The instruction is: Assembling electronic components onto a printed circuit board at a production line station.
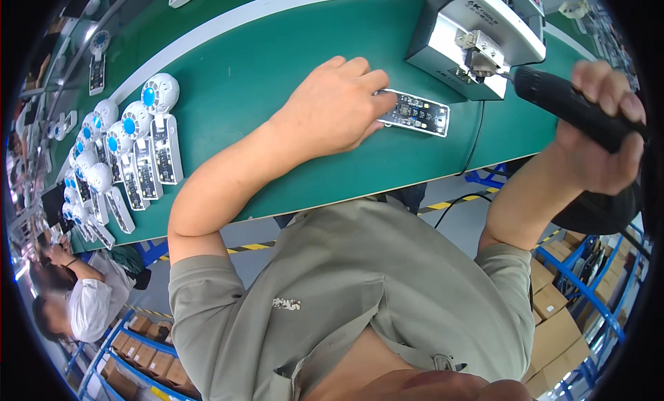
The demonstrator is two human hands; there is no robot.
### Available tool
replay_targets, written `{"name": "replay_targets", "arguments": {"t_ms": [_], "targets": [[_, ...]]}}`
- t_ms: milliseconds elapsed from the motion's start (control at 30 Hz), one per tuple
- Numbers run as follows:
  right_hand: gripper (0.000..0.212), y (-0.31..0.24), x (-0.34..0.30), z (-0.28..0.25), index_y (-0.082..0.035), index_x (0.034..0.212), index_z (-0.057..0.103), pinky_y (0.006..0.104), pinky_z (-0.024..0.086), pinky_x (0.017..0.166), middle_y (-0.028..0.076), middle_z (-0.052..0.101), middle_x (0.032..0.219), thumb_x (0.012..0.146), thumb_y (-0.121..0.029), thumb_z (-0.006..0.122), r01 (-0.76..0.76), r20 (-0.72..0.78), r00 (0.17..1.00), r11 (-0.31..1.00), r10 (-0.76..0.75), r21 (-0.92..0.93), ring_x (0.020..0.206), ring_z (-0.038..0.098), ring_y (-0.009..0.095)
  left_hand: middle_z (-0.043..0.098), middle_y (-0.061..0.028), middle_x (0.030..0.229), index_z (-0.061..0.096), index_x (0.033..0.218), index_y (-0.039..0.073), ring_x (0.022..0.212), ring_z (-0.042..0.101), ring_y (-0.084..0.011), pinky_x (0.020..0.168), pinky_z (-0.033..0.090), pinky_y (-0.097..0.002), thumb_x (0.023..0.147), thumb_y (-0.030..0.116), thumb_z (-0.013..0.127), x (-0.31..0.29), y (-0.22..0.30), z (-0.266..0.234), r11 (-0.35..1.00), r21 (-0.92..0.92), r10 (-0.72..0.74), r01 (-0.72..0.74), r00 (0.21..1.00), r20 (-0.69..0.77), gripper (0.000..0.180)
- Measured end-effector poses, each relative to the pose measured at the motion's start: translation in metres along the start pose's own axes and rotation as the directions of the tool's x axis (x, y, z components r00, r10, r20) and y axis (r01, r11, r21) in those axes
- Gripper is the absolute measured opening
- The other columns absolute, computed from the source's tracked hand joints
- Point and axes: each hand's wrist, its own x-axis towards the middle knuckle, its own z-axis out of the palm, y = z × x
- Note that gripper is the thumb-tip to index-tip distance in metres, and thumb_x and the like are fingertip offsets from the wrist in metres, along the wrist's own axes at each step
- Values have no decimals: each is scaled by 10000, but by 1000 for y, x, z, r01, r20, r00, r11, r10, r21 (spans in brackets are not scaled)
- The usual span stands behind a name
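My left hand (342, 107) is closed around one end of a long white housing with an exposed circuit board (420, 114), which lies on or just above the green table. The hand covers the housing's left end. In my right hand (600, 134) is a black electric screwdriver (568, 102), gripped along its body and held nearly level. Its bit points left at the outlet of a silver and black screw feeder (439, 47). Whether the bit touches the outlet or carries a screw is too small to tell.
Several white units with round heads and blue discs (149, 96) stand in rows at the left of the green table (277, 55). A black cable (477, 138) runs from the feeder over the front edge. Another person (97, 297) sits at the far left. Shelves with cardboard boxes (553, 325) are behind me.
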Motion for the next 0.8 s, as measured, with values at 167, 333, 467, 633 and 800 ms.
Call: {"name": "replay_targets", "arguments": {"t_ms": [167, 333, 467, 633, 800], "targets": [[388, 25, -1, 1, -52, 1157, 588, 328, 387, 781, 64, 525, 908, 902, -319, 472, -2, 45, 999, 1000, 3, -15, 840, 477, 208, 594, -25, 1060, 671, 1030, 96, 906, 531, -209, 806, 438, -320, 758, 199, 729, 2, 1, 3, 1000, -4, 0, 0, 1000, -30, 297], [404, 27, -2, 4, -52, 1170, 581, 329, 385, 778, 61, 517, 907, 901, -334, 472, -78, 40, 996, 995, 76, 55, 834, 465, 202, 598, -25, 1061, 672, 1036, 94, 907, 537, -210, 806, 442, -321, 753, 199, 734, 1, 0, 4, 1000, -23, -1, 0, 999, -41, 309], [385, 25, -12, 17, -22, 1172, 573, 321, 415, 741, 82, 527, 892, 903, -276, 467, -102, -4, 995, 990, 103, 99, 808, 489, 203, 601, -25, 1066, 672, 1036, 93, 910, 542, -210, 806, 443, -321, 751, 201, 736, 3, -1, 3, 1000, -27, -5, 4, 1000, -25, 312], [389, 34, -37, 23, -11, 1185, 565, 308, 420, 723, 87, 523, 875, 900, -258, 472, -117, -80, 989, 986, 127, 119, 790, 490, 198, 606, -23, 1072, 674, 1035, 93, 917, 546, -210, 807, 444, -320, 750, 206, 739, 2, 0, 5, 999, -33, -1, 0, 1000, -19, 313], [376, 41, -41, 27, -5, 1164, 570, 302, 427, 695, 87, 524, 828, 880, -240, 495, -115, -151, 980, 989, 129, 97, 756, 494, 194, 610, -21, 1077, 676, 1035, 95, 923, 547, -208, 808, 442, -319, 751, 210, 740, 2, 0, 6, 999, -36, -4, 3, 999, -32, 313]]}}
